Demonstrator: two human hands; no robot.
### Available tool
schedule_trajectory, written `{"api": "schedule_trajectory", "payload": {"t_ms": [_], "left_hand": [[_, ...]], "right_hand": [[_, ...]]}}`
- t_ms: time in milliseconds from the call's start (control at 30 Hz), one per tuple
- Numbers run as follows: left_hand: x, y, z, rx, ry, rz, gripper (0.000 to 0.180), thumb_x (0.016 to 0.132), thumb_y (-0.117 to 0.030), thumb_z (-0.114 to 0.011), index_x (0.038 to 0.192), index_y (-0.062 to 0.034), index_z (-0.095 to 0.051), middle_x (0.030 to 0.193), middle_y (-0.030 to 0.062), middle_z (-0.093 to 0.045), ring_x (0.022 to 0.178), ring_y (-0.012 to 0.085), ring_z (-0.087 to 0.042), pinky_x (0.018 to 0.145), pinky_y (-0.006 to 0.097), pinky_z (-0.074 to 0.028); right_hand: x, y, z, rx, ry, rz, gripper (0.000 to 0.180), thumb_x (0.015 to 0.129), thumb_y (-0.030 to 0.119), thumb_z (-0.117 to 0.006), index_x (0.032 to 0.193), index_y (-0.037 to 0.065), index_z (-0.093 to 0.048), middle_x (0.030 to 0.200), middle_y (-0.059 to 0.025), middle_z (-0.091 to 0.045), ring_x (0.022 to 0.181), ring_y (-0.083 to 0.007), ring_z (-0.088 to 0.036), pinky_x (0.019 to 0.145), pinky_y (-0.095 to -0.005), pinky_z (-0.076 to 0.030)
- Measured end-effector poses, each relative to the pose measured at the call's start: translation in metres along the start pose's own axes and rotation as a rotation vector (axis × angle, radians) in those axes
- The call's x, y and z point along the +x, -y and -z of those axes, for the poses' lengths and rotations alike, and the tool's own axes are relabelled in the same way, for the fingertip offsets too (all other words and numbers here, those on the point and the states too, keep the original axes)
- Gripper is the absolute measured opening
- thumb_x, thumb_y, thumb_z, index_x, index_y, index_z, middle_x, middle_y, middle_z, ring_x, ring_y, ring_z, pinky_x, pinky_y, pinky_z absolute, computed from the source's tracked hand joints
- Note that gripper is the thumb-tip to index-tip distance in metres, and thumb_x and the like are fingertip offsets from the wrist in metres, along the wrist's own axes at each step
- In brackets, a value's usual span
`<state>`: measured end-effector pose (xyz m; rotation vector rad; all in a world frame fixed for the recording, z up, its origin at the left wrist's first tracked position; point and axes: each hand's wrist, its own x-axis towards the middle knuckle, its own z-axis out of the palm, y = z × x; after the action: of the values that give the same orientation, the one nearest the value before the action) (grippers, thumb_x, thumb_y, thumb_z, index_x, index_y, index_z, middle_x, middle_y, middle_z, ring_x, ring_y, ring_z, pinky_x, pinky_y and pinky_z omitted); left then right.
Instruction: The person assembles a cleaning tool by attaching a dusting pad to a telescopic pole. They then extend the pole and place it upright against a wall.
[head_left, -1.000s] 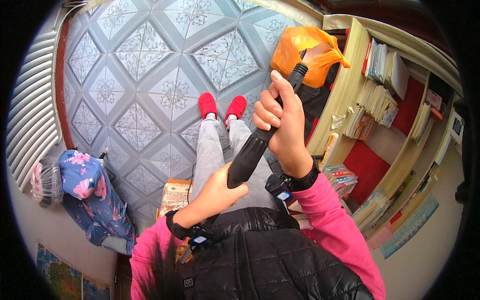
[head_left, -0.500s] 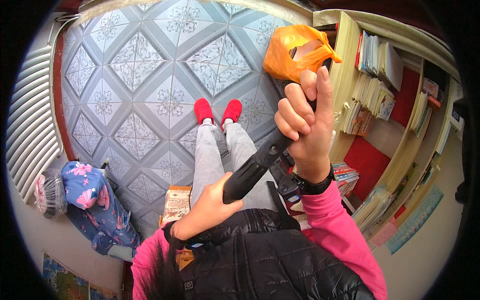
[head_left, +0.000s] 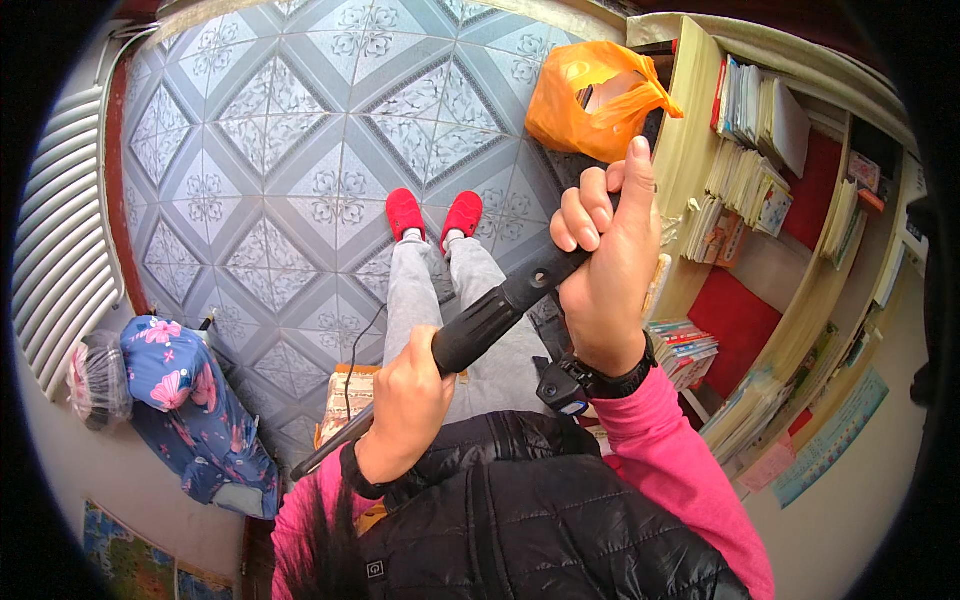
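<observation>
A black pole (head_left: 512, 300) slants across my front, with a thick ribbed section in the middle and a round hole above it. My right hand (head_left: 612, 270) is closed round its upper end, thumb pointing up. Just below the thick section my left hand (head_left: 410, 400) grips the pole. Past this fist a thinner black rod (head_left: 335, 442) runs down to the left, in line with the pole. What the palms cover is hidden.
An orange plastic bag (head_left: 570, 125) stands at the far right beside wooden shelves (head_left: 692, 110) of books. On the left are a white radiator (head_left: 70, 220) and a blue flowered cover (head_left: 205, 430). A patterned box-like seat (head_left: 345, 400) and a thin cable (head_left: 357, 345) lie beside my legs.
My left hand has moved down and left, and the thin rod now shows beyond it. The right hand has shifted slightly left, its fingers looser. The thin cable has come into sight.
</observation>
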<state>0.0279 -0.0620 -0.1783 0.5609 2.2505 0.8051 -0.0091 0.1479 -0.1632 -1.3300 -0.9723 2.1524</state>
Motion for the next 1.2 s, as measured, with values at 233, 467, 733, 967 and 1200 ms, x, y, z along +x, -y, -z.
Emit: {"api": "schedule_trajectory", "payload": {"t_ms": [233,467,733,967,1200], "left_hand": [[0.001,0.002,0.011,-0.532,0.251,-0.053,0.026,0.074,-0.001,-0.064,0.095,-0.0018,-0.048,0.061,0.0120,-0.054,0.049,0.0240,-0.057,0.046,0.034,-0.043],[0.010,0.010,0.028,-1.471,1.163,0.635,0.018,0.082,-0.001,-0.061,0.090,-0.0057,-0.046,0.060,-0.0006,-0.044,0.044,0.0051,-0.038,0.038,0.022,-0.027],[0.007,0.014,0.025,-1.644,1.225,0.614,0.022,0.083,0.002,-0.059,0.083,-0.0085,-0.040,0.057,-0.0029,-0.038,0.041,0.0038,-0.033,0.037,0.022,-0.023],[0.004,0.012,0.020,-1.757,1.340,0.631,0.024,0.081,0.001,-0.061,0.085,-0.0079,-0.039,0.060,-0.0026,-0.039,0.040,0.0036,-0.033,0.036,0.021,-0.023],[0.003,0.013,0.017,-1.843,1.406,0.625,0.026,0.078,0.003,-0.061,0.086,-0.0070,-0.039,0.060,-0.0019,-0.039,0.040,0.0038,-0.034,0.035,0.021,-0.023]], "right_hand": [[0.004,0.004,0.008,0.112,0.294,-0.150,0.040,0.099,0.040,-0.044,0.071,0.013,-0.032,0.050,0.0035,-0.027,0.036,-0.0050,-0.025,0.035,-0.0229,-0.023],[0.030,-0.003,0.000,0.480,0.724,-0.408,0.037,0.100,0.045,-0.036,0.077,0.017,-0.035,0.050,0.0064,-0.025,0.036,-0.0034,-0.022,0.032,-0.0204,-0.021],[0.029,-0.010,-0.002,0.601,0.788,-0.470,0.039,0.100,0.048,-0.032,0.077,0.017,-0.034,0.049,0.0061,-0.026,0.034,-0.0033,-0.023,0.031,-0.0190,-0.021],[0.029,-0.004,0.000,0.648,0.902,-0.486,0.041,0.100,0.050,-0.030,0.077,0.016,-0.034,0.050,0.0054,-0.026,0.035,-0.0043,-0.023,0.031,-0.0204,-0.020],[0.030,-0.001,-0.005,0.647,0.954,-0.465,0.042,0.100,0.050,-0.029,0.080,0.014,-0.039,0.056,0.0018,-0.035,0.039,-0.0074,-0.031,0.036,-0.0223,-0.029]]}}
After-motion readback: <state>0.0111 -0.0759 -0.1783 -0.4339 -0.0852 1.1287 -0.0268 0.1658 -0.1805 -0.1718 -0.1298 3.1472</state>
